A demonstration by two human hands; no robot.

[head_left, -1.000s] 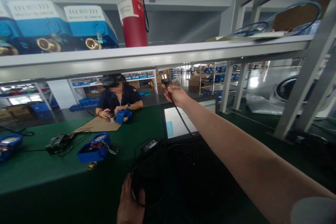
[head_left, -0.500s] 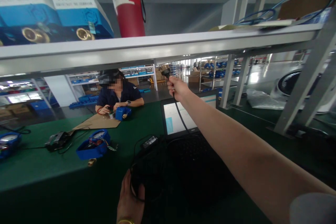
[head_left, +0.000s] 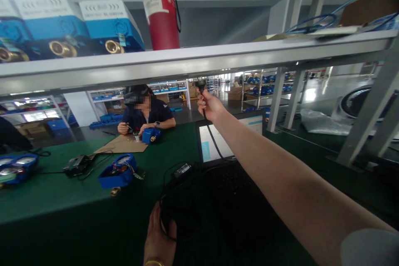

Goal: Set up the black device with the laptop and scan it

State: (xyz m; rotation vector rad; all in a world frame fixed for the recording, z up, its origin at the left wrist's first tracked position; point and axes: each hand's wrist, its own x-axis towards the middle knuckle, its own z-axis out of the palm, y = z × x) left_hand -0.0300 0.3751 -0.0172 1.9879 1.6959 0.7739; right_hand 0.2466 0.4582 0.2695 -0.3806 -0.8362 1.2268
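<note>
My right hand (head_left: 209, 106) is stretched out over the laptop (head_left: 215, 149), its fingers closed around a black plug (head_left: 202, 84) just under the shelf's edge. From the plug a black cable (head_left: 215, 138) hangs down across the laptop's screen. Low in the view, my left hand (head_left: 159, 232) rests at the dark front of the green table, its fingers curled on a loop of black cable (head_left: 161, 218). Shadow hides most of what lies under that hand. Between my hands lies a black power adapter (head_left: 181, 171) with a label.
An overhead shelf (head_left: 193, 61) carries blue-and-white boxed meters (head_left: 109, 20) and a red extinguisher (head_left: 163, 12). On the green table (head_left: 77, 193) are an opened blue meter (head_left: 117, 172) and a black device (head_left: 76, 165). Across it sits a co-worker (head_left: 146, 112) handling small parts. Metal posts (head_left: 277, 99) stand at right.
The whole view has shifted slightly, with things now lower and further right. My right hand still holds the plug up, now closer beneath the shelf. My left hand stays on the cable.
</note>
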